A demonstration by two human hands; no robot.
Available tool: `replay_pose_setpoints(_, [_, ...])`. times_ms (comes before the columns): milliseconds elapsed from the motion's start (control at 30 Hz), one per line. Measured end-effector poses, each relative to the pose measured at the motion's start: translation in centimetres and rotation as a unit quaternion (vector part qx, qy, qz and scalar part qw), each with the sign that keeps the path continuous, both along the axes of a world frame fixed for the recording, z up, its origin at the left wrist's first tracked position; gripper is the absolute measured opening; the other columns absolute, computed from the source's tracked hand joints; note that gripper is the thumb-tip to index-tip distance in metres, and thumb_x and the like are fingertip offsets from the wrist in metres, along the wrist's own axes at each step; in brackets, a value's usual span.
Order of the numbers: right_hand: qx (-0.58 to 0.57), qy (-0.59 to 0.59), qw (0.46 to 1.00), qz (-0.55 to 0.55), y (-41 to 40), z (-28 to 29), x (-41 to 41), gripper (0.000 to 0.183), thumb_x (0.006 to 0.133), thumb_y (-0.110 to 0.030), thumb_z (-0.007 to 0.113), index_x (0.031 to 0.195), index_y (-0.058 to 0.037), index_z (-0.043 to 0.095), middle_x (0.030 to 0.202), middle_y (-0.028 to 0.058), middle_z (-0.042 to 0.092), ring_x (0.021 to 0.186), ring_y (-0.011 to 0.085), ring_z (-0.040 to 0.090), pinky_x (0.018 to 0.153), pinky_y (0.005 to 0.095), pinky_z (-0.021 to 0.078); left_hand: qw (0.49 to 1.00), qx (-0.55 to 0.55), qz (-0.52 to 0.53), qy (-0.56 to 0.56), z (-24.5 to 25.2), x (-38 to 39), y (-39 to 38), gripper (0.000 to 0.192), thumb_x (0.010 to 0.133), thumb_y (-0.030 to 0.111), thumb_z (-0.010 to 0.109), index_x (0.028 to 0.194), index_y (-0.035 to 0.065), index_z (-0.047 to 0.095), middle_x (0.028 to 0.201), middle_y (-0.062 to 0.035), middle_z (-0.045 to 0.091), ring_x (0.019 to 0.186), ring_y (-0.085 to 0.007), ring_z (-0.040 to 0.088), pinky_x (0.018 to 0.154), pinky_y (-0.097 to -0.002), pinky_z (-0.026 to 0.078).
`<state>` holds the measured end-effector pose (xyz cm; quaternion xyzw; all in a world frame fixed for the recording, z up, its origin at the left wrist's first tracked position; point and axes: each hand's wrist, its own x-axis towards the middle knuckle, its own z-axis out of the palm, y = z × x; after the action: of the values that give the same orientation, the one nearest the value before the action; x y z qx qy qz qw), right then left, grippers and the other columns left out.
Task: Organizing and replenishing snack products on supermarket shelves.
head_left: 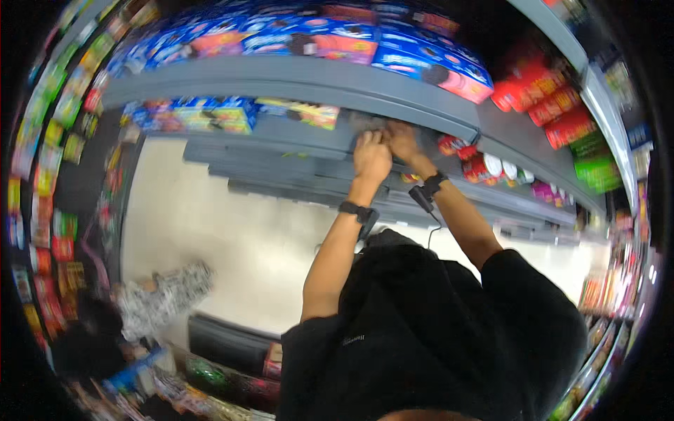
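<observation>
My left hand (373,158) and my right hand (408,144) are close together over the lower grey shelf (300,136), just under the front edge of the upper shelf (295,76). Their fingers are bent and blurred, and the right fingertips are partly in shadow. I cannot tell whether anything is between them. Left of my hands stands a yellow and blue packaged box (318,116). Farther left is another box with blue and yellow-green print (221,117). Red canisters with white lids (482,167) lie to the right.
Blue boxes (310,39) line the upper shelf, with red canisters (563,105) at its right. A person in patterned clothing (163,300) is at lower left, near a black bin or case (231,339). More stocked shelves (47,179) run along the left.
</observation>
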<state>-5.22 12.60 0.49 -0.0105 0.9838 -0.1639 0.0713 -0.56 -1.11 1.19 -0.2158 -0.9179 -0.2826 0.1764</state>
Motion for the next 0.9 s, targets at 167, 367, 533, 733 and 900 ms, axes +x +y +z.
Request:
replay_pose_setpoints(167, [0.035, 0.139, 0.988, 0.053, -0.8, -2.8, 4.4, 0.059, 0.091, -0.033, 0.046, 0.141, -0.0033, 0.036, 0.145, 0.0223, 0.035, 0.137, 0.0362, 0.029, 0.113, 0.0471, 0.0199, 0.996, 0.006, -0.083, -0.026, 1.0, 2.1, -2.3, 0.017, 0.077, 0.011, 0.06, 0.087, 0.0029, 0.071, 0.108, -0.0066, 0.06, 0.098, -0.0304, 0.051, 0.088, -0.0423, 0.045])
replay_pose_setpoints(367, [-0.013, 0.123, 0.992, 0.037, -1.2, 0.2, 1.8, 0.058, 0.094, -0.035, 0.042, 0.141, -0.0009, 0.035, 0.146, 0.0205, 0.035, 0.14, 0.0322, 0.024, 0.114, 0.0448, 0.0168, 0.994, -0.033, -0.105, 0.018, -1.1, 0.5, -3.2, 0.031, 0.086, 0.017, 0.057, 0.112, 0.0017, 0.064, 0.128, -0.0115, 0.054, 0.116, -0.0345, 0.045, 0.102, -0.0438, 0.036])
replay_pose_setpoints(533, [-0.008, 0.016, 1.0, 0.0, -1.4, 0.9, -0.4, 0.05, 0.098, -0.043, 0.032, 0.131, -0.0109, 0.051, 0.134, 0.0181, 0.05, 0.131, 0.0298, 0.04, 0.109, 0.0424, 0.0272, 0.998, -0.041, -0.055, -0.01, 0.1, -0.1, -1.2, 0.038, 0.088, 0.02, 0.055, 0.122, 0.0043, 0.059, 0.133, -0.0131, 0.05, 0.118, -0.0368, 0.043, 0.103, -0.0438, 0.035])
replay_pose_setpoints(733, [0.028, 0.105, 0.993, 0.055, -1.4, -0.8, 2.2, 0.049, 0.093, -0.032, 0.042, 0.133, -0.0042, 0.046, 0.139, 0.0173, 0.044, 0.129, 0.0339, 0.038, 0.106, 0.0479, 0.028, 0.995, 0.015, -0.059, -0.075, 0.4, 2.0, -1.1, 0.025, 0.086, 0.013, 0.055, 0.106, 0.0015, 0.065, 0.132, -0.0108, 0.054, 0.117, -0.0367, 0.045, 0.102, -0.041, 0.038])
replay_pose_setpoints(900, [-0.025, 0.103, 0.993, 0.054, -0.7, -0.3, 3.7, 0.061, 0.088, -0.017, 0.051, 0.144, -0.0047, 0.031, 0.149, 0.0179, 0.03, 0.14, 0.0311, 0.024, 0.114, 0.0447, 0.0192, 0.991, 0.053, -0.047, -0.112, 0.6, 3.5, -0.5, 0.023, 0.084, 0.008, 0.058, 0.105, 0.0011, 0.065, 0.131, -0.0091, 0.055, 0.119, -0.0342, 0.045, 0.102, -0.0387, 0.038])
